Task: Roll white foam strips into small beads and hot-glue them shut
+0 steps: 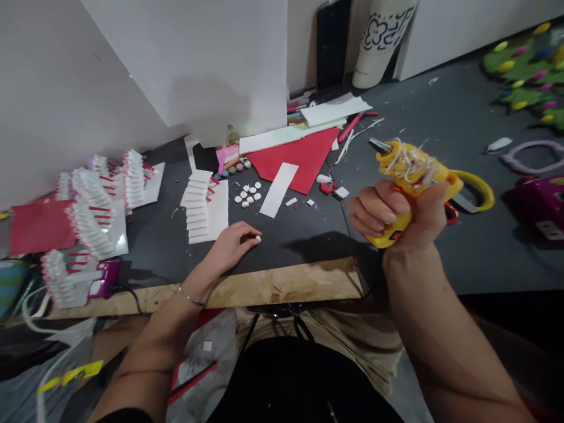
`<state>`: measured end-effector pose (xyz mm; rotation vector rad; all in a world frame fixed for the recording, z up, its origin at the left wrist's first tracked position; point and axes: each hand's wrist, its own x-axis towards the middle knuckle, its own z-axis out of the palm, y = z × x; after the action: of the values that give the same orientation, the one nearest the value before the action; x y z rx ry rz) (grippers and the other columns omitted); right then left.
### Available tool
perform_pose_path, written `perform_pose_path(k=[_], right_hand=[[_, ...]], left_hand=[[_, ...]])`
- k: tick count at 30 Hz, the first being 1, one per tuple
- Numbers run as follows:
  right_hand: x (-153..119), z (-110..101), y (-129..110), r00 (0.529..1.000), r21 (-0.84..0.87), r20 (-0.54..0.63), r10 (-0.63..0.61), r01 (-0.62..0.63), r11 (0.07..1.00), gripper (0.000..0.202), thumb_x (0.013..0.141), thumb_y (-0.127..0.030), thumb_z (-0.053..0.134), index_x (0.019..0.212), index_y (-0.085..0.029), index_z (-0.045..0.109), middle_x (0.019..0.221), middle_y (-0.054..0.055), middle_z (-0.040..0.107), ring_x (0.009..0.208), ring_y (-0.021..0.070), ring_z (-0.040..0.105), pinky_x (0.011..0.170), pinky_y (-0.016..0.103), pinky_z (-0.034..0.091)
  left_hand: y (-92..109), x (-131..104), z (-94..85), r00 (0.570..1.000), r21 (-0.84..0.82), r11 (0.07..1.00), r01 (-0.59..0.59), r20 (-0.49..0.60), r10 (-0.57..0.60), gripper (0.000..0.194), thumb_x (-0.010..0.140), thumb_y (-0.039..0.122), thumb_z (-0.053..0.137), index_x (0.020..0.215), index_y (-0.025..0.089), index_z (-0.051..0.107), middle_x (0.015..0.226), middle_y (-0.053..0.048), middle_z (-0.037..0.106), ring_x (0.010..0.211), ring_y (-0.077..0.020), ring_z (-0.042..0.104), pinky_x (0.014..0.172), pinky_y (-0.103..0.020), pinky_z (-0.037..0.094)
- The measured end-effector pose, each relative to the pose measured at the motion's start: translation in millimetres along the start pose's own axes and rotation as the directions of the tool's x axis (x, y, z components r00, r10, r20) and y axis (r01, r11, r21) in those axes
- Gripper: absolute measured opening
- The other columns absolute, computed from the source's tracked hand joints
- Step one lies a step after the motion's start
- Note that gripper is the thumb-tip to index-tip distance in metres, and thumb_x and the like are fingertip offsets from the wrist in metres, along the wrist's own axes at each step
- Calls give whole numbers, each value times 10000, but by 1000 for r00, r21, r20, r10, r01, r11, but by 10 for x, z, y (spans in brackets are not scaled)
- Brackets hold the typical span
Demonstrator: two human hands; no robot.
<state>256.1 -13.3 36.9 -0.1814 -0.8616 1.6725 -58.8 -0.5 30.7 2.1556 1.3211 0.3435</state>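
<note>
My right hand (394, 208) is wrapped around the handle of a yellow hot glue gun (414, 164), raised over the right of the table. Its metal nozzle points up and left, and strings of dried glue cling to its body. Near the table's front edge, my left hand (233, 245) pinches a small white piece (258, 238) between thumb and fingertips. Beyond it lie several small white discs (247, 197) and a white paper strip (278, 191). Left of these, a stepped row of white folded pieces (198, 208) with red sticks rests on a white card (220, 205).
Similar white stepped pieces (90, 217) crowd the left side by a purple device (106, 279). Red sheet (295, 155), paper scraps and pens lie at the back, before a phone (333, 47) and white tumbler (379, 44). Scissors (478, 191) lie behind the glue gun.
</note>
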Motion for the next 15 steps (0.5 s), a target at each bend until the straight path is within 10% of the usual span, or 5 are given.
perform_pose_path(k=[15], right_hand=[[42,-37,-12,998,-5,54,16,-16,1000,526,801,-644,663,597,-218,433,539,-69,304,447,78,278,355,177,280]], left_hand=[[43,-203,175,983,150,989,-4,-181,32,34,867,247,646,892,226,658,886,-32,695,812,-195,625,841,-368,475]])
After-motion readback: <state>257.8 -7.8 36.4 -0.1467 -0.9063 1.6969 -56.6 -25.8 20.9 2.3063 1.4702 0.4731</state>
